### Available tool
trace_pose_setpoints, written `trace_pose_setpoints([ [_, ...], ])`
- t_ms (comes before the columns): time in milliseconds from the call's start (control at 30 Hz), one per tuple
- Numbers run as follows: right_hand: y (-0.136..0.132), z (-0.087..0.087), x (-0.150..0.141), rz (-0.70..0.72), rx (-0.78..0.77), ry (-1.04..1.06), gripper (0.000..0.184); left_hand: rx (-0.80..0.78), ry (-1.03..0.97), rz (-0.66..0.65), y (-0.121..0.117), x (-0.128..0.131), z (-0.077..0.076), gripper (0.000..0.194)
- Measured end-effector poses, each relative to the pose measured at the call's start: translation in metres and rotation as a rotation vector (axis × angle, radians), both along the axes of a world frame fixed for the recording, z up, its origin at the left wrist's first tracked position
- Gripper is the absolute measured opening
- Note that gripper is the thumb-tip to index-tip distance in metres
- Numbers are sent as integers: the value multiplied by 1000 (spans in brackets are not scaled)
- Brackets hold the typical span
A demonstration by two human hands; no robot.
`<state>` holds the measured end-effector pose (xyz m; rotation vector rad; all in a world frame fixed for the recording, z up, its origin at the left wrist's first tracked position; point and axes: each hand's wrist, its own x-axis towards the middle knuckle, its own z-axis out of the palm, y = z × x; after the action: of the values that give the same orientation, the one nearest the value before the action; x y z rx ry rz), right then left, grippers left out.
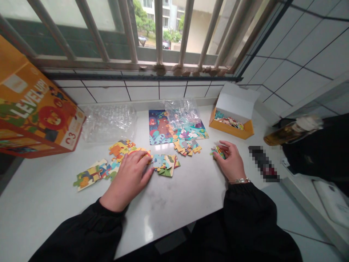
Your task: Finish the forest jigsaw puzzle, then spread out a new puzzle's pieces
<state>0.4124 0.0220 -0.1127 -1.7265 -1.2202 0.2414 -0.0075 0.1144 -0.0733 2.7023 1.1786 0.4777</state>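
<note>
My left hand (130,174) lies palm down with fingers stretched out over orange and yellow jigsaw pieces (120,148), covering part of them. Just right of its fingertips are blue, yellow and green jigsaw pieces (167,163), some overlapping. A joined strip of pieces (91,175) extends to the left of that hand. My right hand (231,162) has its thumb and fingers closed around a few green and multicoloured jigsaw pieces (217,152) at the table's right side; their exact number is hidden. A small heap of pieces (187,146) sits between the hands.
A dark blue illustrated board (159,125) lies at the back, partly under clear plastic wrap (182,111). More wrap (109,122) is left of it. An open yellow box (231,129) holds pieces. The large orange box (40,112), a bottle (291,131) and a pixelated object (263,163) flank the workspace.
</note>
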Motion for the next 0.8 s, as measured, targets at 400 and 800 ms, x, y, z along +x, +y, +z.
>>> trace_pose_setpoints([
  [400,1,14,31,-376,-205,-307,59,14,-22,-10,3,-2,-8,31],
  [800,40,8,34,66,-251,-496,39,43,-30,-32,5,-1,-6,35],
])
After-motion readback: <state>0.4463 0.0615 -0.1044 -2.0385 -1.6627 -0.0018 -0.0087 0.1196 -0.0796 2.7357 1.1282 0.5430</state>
